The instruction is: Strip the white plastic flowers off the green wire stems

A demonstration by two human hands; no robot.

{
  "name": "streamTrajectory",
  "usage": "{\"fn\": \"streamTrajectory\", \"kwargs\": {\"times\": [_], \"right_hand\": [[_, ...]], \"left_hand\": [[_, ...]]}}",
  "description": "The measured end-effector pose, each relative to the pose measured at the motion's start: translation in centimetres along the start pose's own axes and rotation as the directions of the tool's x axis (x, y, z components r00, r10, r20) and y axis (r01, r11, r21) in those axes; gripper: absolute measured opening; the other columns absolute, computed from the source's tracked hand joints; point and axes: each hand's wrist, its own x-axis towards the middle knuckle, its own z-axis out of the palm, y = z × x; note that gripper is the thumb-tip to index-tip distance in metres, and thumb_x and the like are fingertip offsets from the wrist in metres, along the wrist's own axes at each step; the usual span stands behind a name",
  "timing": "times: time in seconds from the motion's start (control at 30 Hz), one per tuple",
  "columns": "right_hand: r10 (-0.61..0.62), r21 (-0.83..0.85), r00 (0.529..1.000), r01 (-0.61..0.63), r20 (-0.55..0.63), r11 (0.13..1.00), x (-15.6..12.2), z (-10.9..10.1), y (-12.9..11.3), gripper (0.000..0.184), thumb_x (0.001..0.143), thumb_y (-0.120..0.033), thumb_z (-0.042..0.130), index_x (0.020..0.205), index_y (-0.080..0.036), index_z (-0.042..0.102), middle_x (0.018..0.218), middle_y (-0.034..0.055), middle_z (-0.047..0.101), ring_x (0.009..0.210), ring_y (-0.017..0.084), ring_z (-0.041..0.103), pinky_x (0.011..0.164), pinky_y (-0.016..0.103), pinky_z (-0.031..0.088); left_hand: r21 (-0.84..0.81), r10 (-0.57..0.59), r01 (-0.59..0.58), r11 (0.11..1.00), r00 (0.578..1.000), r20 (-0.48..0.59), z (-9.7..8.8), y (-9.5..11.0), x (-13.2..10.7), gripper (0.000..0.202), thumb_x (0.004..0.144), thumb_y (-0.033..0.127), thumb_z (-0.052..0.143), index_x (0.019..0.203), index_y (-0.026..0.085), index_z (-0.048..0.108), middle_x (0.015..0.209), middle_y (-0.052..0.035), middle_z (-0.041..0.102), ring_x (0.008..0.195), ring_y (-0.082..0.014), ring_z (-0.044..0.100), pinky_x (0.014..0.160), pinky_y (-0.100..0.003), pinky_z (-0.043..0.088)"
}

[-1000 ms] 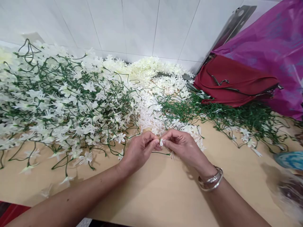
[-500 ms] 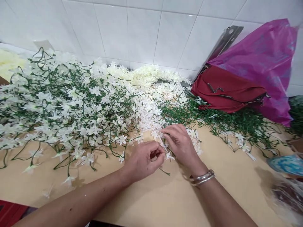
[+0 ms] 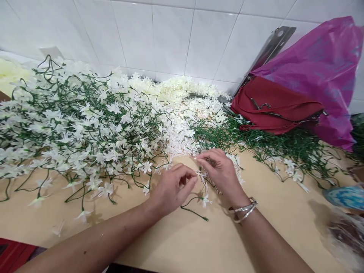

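My left hand [image 3: 172,191] hovers over the table with thumb and forefinger pinched together; whatever may be between the tips is too small to make out. Close to it, my right hand [image 3: 223,172], with silver bangles [image 3: 245,211] at the wrist, also has its fingers closed in a pinch. A tiny pale bit shows at its fingertips, too small to name. Below both hands lies a single white artificial flower [image 3: 206,201] with a curved green stem [image 3: 195,212]. Thin white stamens [image 3: 182,144] are heaped just beyond the hands, some partly hidden by my right hand.
A big pile of white artificial flowers [image 3: 93,129] spreads across the left. Loose cream blossoms [image 3: 182,87] lie by the tiled wall [image 3: 170,38]. Green stems [image 3: 273,142] stretch rightward below a red bag [image 3: 278,104] and a purple plastic bag [image 3: 318,64]. A blue-patterned item [image 3: 345,196] sits at right.
The single flower with its green stem now lies lower on the table, clear of my left hand. My left hand has shifted slightly left; both hands stay pinched.
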Motion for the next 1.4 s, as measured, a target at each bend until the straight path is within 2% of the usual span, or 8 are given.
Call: {"fn": "streamTrajectory", "kwargs": {"times": [0.2,0.43,0.6,0.7,0.83,0.97,1.1,1.4], "right_hand": [[0.038,0.082,0.990,-0.027,-0.135,0.996,-0.2,-0.8,-0.3,0.008,0.095,-0.025,0.068,0.094,-0.025,0.076,0.097,0.0050,0.075,0.094,0.023,0.068,0.088,0.040,0.053],[-0.127,-0.318,0.962,0.045,-0.242,0.947,0.0,-1.9,1.4,0.015,0.096,-0.017,0.061,0.092,-0.023,0.073,0.094,0.0073,0.074,0.093,0.027,0.065,0.091,0.047,0.049],[-0.192,-0.212,0.980,0.199,0.054,0.957,-0.2,-2.6,0.2,0.011,0.093,-0.022,0.069,0.101,-0.026,0.075,0.105,0.0082,0.072,0.103,0.028,0.060,0.092,0.048,0.049],[-0.213,-0.060,0.914,0.248,0.344,0.967,-0.4,-2.3,-1.2,0.014,0.094,-0.025,0.070,0.105,-0.030,0.077,0.111,0.0075,0.071,0.109,0.028,0.055,0.092,0.046,0.050],[-0.221,-0.049,0.873,0.268,0.436,0.962,-0.6,-1.6,-1.5,0.014,0.098,-0.023,0.064,0.093,-0.027,0.076,0.104,0.0065,0.073,0.106,0.026,0.053,0.092,0.044,0.049],[-0.225,-0.062,0.918,0.258,0.326,0.964,-0.5,-1.3,-0.6,0.013,0.098,-0.018,0.062,0.090,-0.025,0.070,0.098,0.0049,0.073,0.099,0.024,0.056,0.090,0.042,0.047],[-0.090,-0.049,0.996,0.091,0.023,0.995,-0.3,-1.7,-0.1,0.010,0.099,-0.021,0.061,0.095,-0.024,0.069,0.091,0.0042,0.071,0.089,0.022,0.061,0.084,0.039,0.048],[0.229,0.110,0.915,-0.203,-0.332,0.973,0.1,-2.9,1.8,0.012,0.095,-0.031,0.062,0.098,-0.021,0.068,0.093,0.0051,0.068,0.084,0.021,0.062,0.077,0.036,0.048]], "left_hand": [[-0.127,-0.131,0.116,0.985,0.985,-0.114,-0.1,-0.4,0.3,0.015,0.100,0.024,0.054,0.114,0.021,0.059,0.094,-0.0018,0.064,0.077,-0.0127,0.061,0.070,-0.024,0.050],[0.019,0.010,-0.007,1.000,0.990,-0.140,-0.3,-0.1,0.1,0.008,0.097,0.021,0.060,0.102,0.020,0.065,0.092,-0.0034,0.063,0.076,-0.0130,0.058,0.068,-0.023,0.047],[0.060,0.188,-0.193,0.979,0.979,0.074,-1.0,0.5,-0.1,0.017,0.093,0.035,0.070,0.096,0.019,0.065,0.089,-0.0044,0.066,0.084,-0.0182,0.062,0.078,-0.030,0.046],[0.085,0.321,-0.358,0.930,0.903,0.285,-1.4,0.8,-0.4,0.040,0.084,0.051,0.080,0.104,0.020,0.066,0.102,-0.0064,0.069,0.094,-0.0220,0.063,0.084,-0.033,0.045],[0.130,0.444,-0.555,0.822,0.767,0.463,-1.6,0.6,-0.5,0.039,0.082,0.054,0.081,0.100,0.022,0.068,0.104,-0.0040,0.070,0.094,-0.0207,0.062,0.087,-0.035,0.039],[0.132,0.423,-0.557,0.820,0.744,0.517,-1.3,0.3,-0.3,0.016,0.091,0.036,0.077,0.084,0.025,0.068,0.091,0.0018,0.074,0.095,-0.0186,0.063,0.089,-0.036,0.035],[0.104,0.394,-0.523,0.846,0.744,0.539,-1.2,0.2,-0.1,0.012,0.096,0.033,0.071,0.087,0.025,0.068,0.089,0.0019,0.076,0.097,-0.0186,0.065,0.092,-0.035,0.034],[0.154,0.385,-0.502,0.851,0.797,0.466,-1.3,0.0,-0.1,0.011,0.100,0.027,0.063,0.091,0.025,0.069,0.083,-0.0003,0.074,0.087,-0.0185,0.066,0.090,-0.036,0.035]]}}
